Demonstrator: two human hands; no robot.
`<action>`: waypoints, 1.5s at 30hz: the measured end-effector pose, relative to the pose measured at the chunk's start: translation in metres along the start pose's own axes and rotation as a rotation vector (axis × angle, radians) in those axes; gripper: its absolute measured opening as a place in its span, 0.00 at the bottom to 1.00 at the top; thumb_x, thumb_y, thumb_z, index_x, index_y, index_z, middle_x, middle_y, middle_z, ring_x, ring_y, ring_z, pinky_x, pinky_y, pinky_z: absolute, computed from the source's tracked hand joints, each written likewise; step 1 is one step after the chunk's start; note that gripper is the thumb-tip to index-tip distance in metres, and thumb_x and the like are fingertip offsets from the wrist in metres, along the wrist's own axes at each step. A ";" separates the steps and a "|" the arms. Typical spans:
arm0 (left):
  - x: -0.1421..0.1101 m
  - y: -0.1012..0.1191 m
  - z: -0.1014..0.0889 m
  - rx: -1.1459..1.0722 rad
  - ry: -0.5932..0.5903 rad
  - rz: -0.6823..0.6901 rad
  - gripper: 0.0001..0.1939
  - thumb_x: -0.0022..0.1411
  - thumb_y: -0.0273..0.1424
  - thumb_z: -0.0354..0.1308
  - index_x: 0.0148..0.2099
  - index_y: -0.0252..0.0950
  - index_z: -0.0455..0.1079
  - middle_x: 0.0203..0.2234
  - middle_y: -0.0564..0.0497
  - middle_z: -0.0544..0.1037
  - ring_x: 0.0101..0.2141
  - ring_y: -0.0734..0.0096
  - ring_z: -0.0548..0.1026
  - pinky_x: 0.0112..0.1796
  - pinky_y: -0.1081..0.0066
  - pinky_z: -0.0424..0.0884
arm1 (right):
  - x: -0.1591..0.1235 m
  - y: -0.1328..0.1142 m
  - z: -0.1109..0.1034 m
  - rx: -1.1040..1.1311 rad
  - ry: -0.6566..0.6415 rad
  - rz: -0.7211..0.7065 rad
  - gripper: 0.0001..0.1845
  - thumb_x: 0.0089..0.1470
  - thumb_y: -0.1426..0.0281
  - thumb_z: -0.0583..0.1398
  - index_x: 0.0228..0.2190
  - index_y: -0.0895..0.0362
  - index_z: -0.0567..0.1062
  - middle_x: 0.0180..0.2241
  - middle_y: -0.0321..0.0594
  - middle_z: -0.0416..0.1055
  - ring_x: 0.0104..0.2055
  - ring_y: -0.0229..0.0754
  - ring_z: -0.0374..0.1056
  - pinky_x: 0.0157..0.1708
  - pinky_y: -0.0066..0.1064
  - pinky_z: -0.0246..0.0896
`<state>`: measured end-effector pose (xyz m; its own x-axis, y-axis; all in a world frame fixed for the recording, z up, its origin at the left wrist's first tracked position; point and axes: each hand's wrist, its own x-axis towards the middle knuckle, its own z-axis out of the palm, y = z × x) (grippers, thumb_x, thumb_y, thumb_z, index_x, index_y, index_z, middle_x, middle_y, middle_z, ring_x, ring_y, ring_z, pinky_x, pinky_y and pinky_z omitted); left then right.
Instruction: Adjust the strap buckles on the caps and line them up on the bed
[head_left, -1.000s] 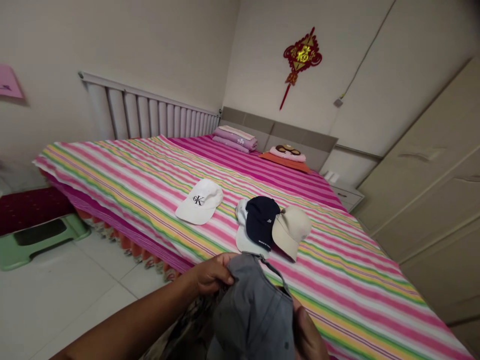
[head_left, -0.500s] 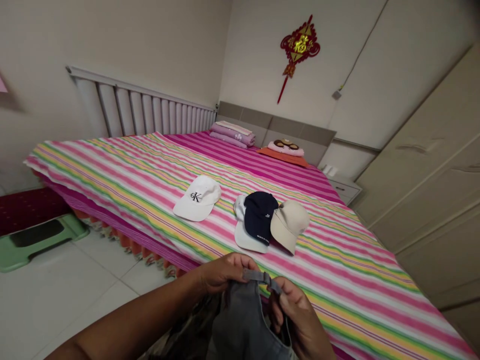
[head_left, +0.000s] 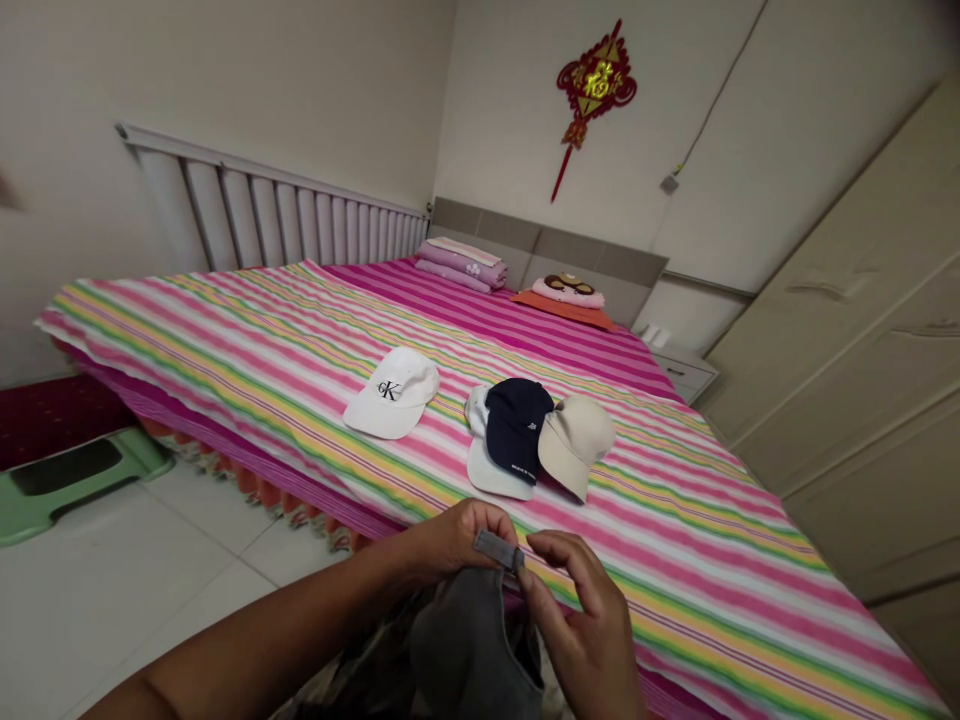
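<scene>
A grey baseball cap (head_left: 457,640) is held low in front of me, its back opening and adjustable strap (head_left: 496,548) turned upward. My left hand (head_left: 461,535) is closed on the strap's left end. At the buckle, my right hand (head_left: 589,620) has its thumb against the strap, with the index finger lifted slightly apart; its other fingers are partly hidden. Beyond my hands on the bed lie a white cap (head_left: 397,392) with black letters, a navy cap (head_left: 517,425) overlapping a pale cap (head_left: 495,478), and a beige cap (head_left: 577,440) against the navy one.
A striped sheet (head_left: 262,340) covers the bed. Folded purple bedding (head_left: 461,265) and a pink folded item (head_left: 566,292) lie near the headboard (head_left: 622,270). On the floor at left stands a green stool (head_left: 142,455). A wardrobe (head_left: 862,400) lines the right side.
The strap's right end has come out of my right hand's earlier grip, and that hand has shifted left to the buckle with its index finger raised. My left hand still holds the strap.
</scene>
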<state>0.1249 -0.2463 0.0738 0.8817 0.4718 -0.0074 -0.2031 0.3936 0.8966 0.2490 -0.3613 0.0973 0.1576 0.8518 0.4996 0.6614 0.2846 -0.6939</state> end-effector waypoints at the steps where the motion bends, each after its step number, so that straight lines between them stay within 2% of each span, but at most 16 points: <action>1: 0.000 0.001 0.001 0.015 0.005 0.016 0.19 0.32 0.36 0.69 0.24 0.29 0.68 0.17 0.55 0.70 0.18 0.85 0.62 0.21 0.81 0.54 | 0.000 0.000 -0.001 -0.079 0.017 -0.069 0.08 0.51 0.71 0.56 0.36 0.54 0.70 0.33 0.43 0.70 0.35 0.43 0.66 0.33 0.32 0.61; 4: 0.000 0.002 0.003 0.056 0.032 0.046 0.20 0.32 0.38 0.68 0.24 0.29 0.67 0.17 0.55 0.69 0.19 0.84 0.62 0.21 0.80 0.54 | -0.002 -0.001 -0.003 -0.228 -0.015 -0.208 0.11 0.53 0.74 0.54 0.38 0.54 0.70 0.33 0.44 0.71 0.35 0.43 0.67 0.32 0.32 0.61; 6: 0.000 0.001 0.002 0.110 0.043 0.067 0.20 0.34 0.39 0.68 0.24 0.29 0.66 0.17 0.55 0.69 0.19 0.84 0.62 0.22 0.80 0.55 | -0.002 -0.002 -0.003 -0.317 -0.011 -0.234 0.11 0.52 0.74 0.54 0.38 0.55 0.70 0.33 0.43 0.71 0.34 0.44 0.67 0.32 0.33 0.61; 10: -0.001 0.001 0.002 0.318 0.070 0.167 0.15 0.40 0.36 0.64 0.24 0.30 0.66 0.17 0.54 0.68 0.19 0.82 0.62 0.22 0.80 0.57 | -0.001 -0.006 -0.002 -0.374 0.000 -0.130 0.05 0.52 0.71 0.54 0.28 0.56 0.70 0.27 0.40 0.70 0.28 0.42 0.66 0.27 0.30 0.58; 13: -0.003 0.003 0.005 0.560 0.145 0.310 0.08 0.46 0.31 0.59 0.24 0.30 0.67 0.17 0.53 0.69 0.20 0.81 0.63 0.22 0.80 0.58 | 0.001 -0.006 -0.002 -0.305 -0.043 -0.020 0.08 0.53 0.70 0.53 0.24 0.56 0.68 0.23 0.38 0.68 0.25 0.39 0.65 0.25 0.28 0.56; 16: -0.005 0.005 0.010 0.820 0.200 0.472 0.03 0.46 0.26 0.56 0.24 0.31 0.69 0.18 0.52 0.71 0.21 0.78 0.65 0.23 0.79 0.60 | 0.003 -0.005 -0.002 -0.259 -0.067 0.026 0.08 0.51 0.71 0.53 0.22 0.56 0.67 0.22 0.37 0.68 0.24 0.38 0.64 0.24 0.27 0.55; 19: -0.007 0.004 0.012 0.924 0.202 0.554 0.03 0.45 0.25 0.55 0.24 0.32 0.69 0.18 0.51 0.72 0.20 0.78 0.66 0.23 0.79 0.60 | 0.003 -0.003 -0.003 -0.188 -0.060 0.078 0.09 0.50 0.71 0.53 0.20 0.56 0.67 0.19 0.37 0.66 0.22 0.37 0.61 0.22 0.26 0.53; 24: -0.008 0.001 0.010 0.875 0.220 0.538 0.04 0.47 0.26 0.56 0.24 0.31 0.69 0.17 0.51 0.72 0.19 0.78 0.66 0.22 0.79 0.60 | 0.004 0.003 -0.003 0.099 -0.081 0.344 0.13 0.49 0.65 0.53 0.18 0.57 0.65 0.15 0.34 0.62 0.19 0.35 0.56 0.19 0.26 0.51; 26: -0.008 0.001 0.009 0.845 0.235 0.514 0.05 0.48 0.28 0.56 0.24 0.31 0.69 0.17 0.51 0.72 0.19 0.78 0.66 0.22 0.79 0.60 | 0.003 0.005 -0.003 0.188 -0.061 0.404 0.14 0.50 0.64 0.53 0.18 0.58 0.65 0.15 0.33 0.61 0.18 0.35 0.56 0.18 0.25 0.50; 29: -0.007 0.001 0.008 0.820 0.257 0.497 0.06 0.48 0.30 0.56 0.23 0.31 0.69 0.17 0.50 0.72 0.20 0.78 0.66 0.22 0.79 0.60 | 0.003 0.006 -0.001 0.202 -0.016 0.387 0.12 0.50 0.64 0.53 0.21 0.57 0.65 0.16 0.33 0.61 0.19 0.35 0.56 0.19 0.25 0.51; 35: -0.006 0.001 0.010 0.914 0.235 0.519 0.03 0.46 0.24 0.55 0.24 0.31 0.69 0.17 0.51 0.72 0.20 0.78 0.66 0.23 0.79 0.60 | 0.001 0.003 0.005 -0.022 -0.031 0.250 0.09 0.47 0.68 0.54 0.18 0.57 0.65 0.17 0.33 0.60 0.20 0.35 0.54 0.20 0.25 0.48; 37: -0.008 0.000 0.011 0.901 0.234 0.499 0.03 0.46 0.24 0.55 0.24 0.31 0.69 0.17 0.51 0.72 0.20 0.78 0.66 0.23 0.79 0.60 | 0.001 0.003 0.007 0.087 -0.036 0.322 0.10 0.47 0.67 0.55 0.18 0.57 0.64 0.15 0.32 0.60 0.19 0.34 0.54 0.19 0.25 0.47; 40: -0.010 -0.001 0.010 0.802 0.219 0.462 0.04 0.47 0.26 0.56 0.24 0.31 0.69 0.17 0.52 0.70 0.20 0.79 0.65 0.23 0.79 0.60 | 0.001 0.006 0.013 0.528 -0.074 0.553 0.13 0.47 0.62 0.55 0.19 0.57 0.63 0.12 0.30 0.58 0.15 0.32 0.50 0.17 0.24 0.46; 42: -0.010 -0.003 0.008 0.700 0.207 0.421 0.05 0.47 0.28 0.56 0.24 0.31 0.68 0.16 0.53 0.69 0.20 0.80 0.64 0.23 0.79 0.59 | 0.001 0.007 0.016 0.749 -0.054 0.644 0.15 0.46 0.60 0.56 0.19 0.58 0.63 0.12 0.30 0.58 0.13 0.30 0.50 0.17 0.23 0.46; 43: -0.009 -0.004 0.007 0.643 0.206 0.391 0.06 0.47 0.29 0.57 0.24 0.31 0.68 0.16 0.53 0.69 0.19 0.80 0.63 0.22 0.79 0.59 | 0.001 0.008 0.017 0.766 -0.011 0.644 0.14 0.46 0.60 0.57 0.21 0.58 0.64 0.12 0.29 0.59 0.14 0.30 0.51 0.17 0.23 0.47; 45: -0.008 -0.006 0.005 0.536 0.211 0.323 0.07 0.46 0.30 0.58 0.24 0.30 0.67 0.16 0.54 0.68 0.19 0.81 0.62 0.22 0.80 0.58 | 0.000 0.007 0.016 0.613 0.085 0.545 0.12 0.46 0.62 0.58 0.27 0.58 0.67 0.16 0.31 0.62 0.16 0.32 0.55 0.17 0.24 0.51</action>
<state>0.1210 -0.2559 0.0708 0.6981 0.6666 0.2615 -0.1551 -0.2158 0.9640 0.2418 -0.3519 0.0838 0.4120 0.9107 0.0310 -0.0381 0.0513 -0.9980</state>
